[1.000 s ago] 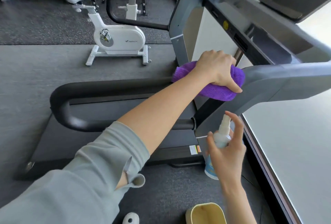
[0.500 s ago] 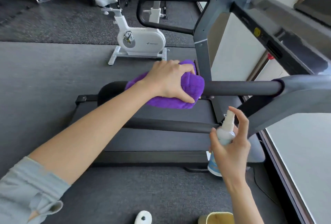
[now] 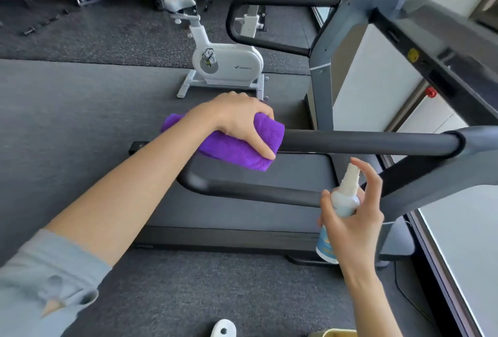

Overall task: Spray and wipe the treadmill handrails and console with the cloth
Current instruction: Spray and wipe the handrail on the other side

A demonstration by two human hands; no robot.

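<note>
Left hand (image 3: 237,118) wrapped round purple cloth (image 3: 237,145) on near handrail (image 3: 363,140); right hand (image 3: 353,218) clutching spray bottle (image 3: 346,199).

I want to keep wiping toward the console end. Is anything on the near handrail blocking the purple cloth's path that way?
Nothing visible does. The left hand grips the purple cloth around the near handrail, whose black bar runs bare to its grey joint. The right hand holds the spray bottle below it.

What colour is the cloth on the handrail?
Purple; the cloth, gripped by the left hand, shows clearly in the head view.
</note>
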